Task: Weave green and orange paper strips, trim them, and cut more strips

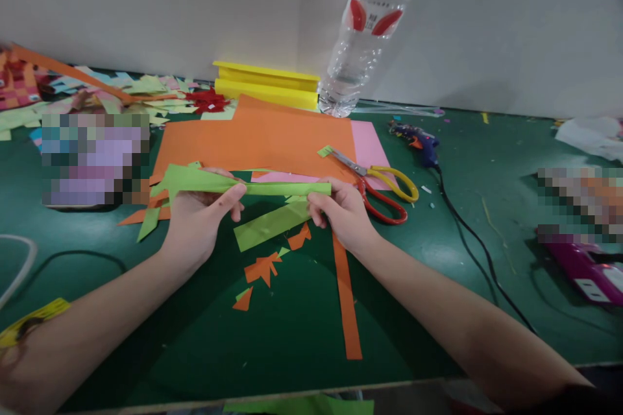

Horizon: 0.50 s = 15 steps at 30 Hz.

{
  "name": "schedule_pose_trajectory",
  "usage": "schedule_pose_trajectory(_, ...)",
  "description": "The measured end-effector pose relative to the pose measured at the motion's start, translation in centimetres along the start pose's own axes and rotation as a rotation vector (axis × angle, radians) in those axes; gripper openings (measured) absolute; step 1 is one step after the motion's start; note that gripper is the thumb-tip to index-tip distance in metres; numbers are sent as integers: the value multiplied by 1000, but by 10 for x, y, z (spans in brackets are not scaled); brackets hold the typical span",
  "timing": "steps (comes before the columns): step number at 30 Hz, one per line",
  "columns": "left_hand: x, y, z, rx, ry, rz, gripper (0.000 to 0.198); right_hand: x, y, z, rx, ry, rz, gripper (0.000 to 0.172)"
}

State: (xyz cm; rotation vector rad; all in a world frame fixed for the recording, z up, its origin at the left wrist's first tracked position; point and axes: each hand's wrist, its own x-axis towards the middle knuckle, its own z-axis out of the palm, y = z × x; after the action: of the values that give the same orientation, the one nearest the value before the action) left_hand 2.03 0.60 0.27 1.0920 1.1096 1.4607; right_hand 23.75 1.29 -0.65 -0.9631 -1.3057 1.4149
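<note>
Both hands hold a long folded strip of green paper level above the table. My left hand pinches it near the middle, thumb on top, and its wider end spreads out to the left. At the right end, my right hand grips the strip between thumb and fingers. Beneath them lies a flat green paper piece. Small orange paper scraps are scattered nearer to me. An orange paper strip runs toward the table's front edge. Scissors with red and yellow handles lie just beyond my right hand.
Orange sheets and a pink sheet lie behind the hands. A tilted-looking plastic bottle stands by the wall beside a yellow folded piece. A corded glue gun lies right. Paper scraps are heaped back left.
</note>
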Motion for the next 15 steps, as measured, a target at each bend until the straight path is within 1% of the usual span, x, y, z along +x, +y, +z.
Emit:
schedule_pose_trajectory(4, 1, 2, 0, 22, 25, -1, 19, 4, 0, 0, 141, 104, -9, 22)
schedule_pose_trajectory(8, 1, 3, 0, 28, 51, -15, 20, 7, -5, 0, 210, 184, -21, 29)
schedule_pose_trajectory(12, 1, 1, -1, -8, 51, -46, 17, 9, -7, -2, 214, 221, -5, 46)
schedule_pose_trajectory(15, 2, -1, -3, -16, 30, -43, 15, 10, -6, -3, 247, 226, -11, 51)
